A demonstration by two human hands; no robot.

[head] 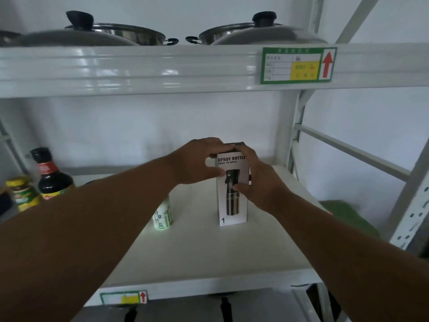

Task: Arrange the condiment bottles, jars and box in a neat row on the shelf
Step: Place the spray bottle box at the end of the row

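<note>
A tall white box [232,210] printed "SPRAY BOTTLE" stands upright on the white shelf [209,256], right of centre. My left hand [197,162] grips its top left corner and my right hand [255,180] wraps its upper right side. Left of the box, partly behind my left forearm, stands a small white and green jar [162,217]. At the far left stand a dark sauce bottle [52,177] with a black cap and a yellow-labelled jar [24,194].
The shelf above [139,68] carries two lidded steel pots [260,33] and a green label [298,65]. A white upright and cross bar [348,147] border the right side. A green object [348,214] lies beyond the shelf's right edge.
</note>
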